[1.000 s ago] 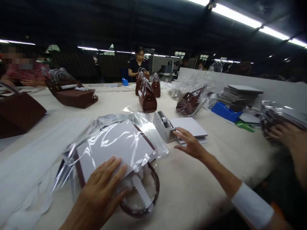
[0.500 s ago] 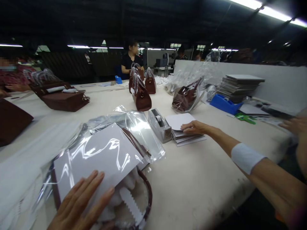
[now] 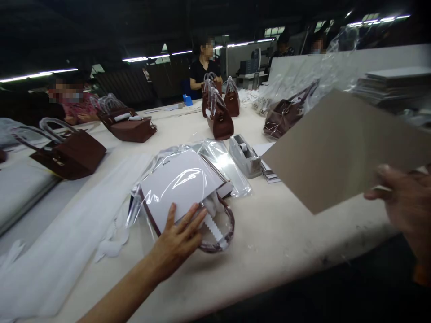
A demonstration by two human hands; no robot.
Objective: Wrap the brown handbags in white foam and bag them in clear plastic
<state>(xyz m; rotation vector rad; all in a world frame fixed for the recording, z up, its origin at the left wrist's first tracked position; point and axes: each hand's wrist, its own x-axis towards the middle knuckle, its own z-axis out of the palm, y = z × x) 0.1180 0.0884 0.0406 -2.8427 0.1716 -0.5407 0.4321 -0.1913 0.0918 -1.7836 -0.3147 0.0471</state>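
Note:
My left hand [image 3: 180, 237] lies with fingers spread on a clear plastic bag around a brown handbag. A white card [image 3: 178, 179] rests over that handbag under the shiny plastic. The handbag's wrapped handle [image 3: 230, 220] curves out toward the table's front, with a notched white strip inside the loop. Raised at the right, my right hand [image 3: 407, 202] pinches a grey cardboard sheet [image 3: 340, 152] by its near edge, thumb on top. Part of the stack of cards [image 3: 269, 172] shows behind the sheet. A tape dispenser [image 3: 245, 157] stands beside that stack.
Several brown handbags [image 3: 220, 119] stand farther back, and another handbag [image 3: 69, 152] is at the left. White sheeting [image 3: 74, 251] covers the table's left side. A plastic-covered handbag [image 3: 283, 114] sits behind the cardboard. Co-workers [image 3: 204, 72] are across the table. Stacked boards [image 3: 400, 83] are at the right.
My right hand has lifted a cardboard sheet off the stack and brought it up to the right. My left hand stays on the wrapped handbag. The view has turned and tilted.

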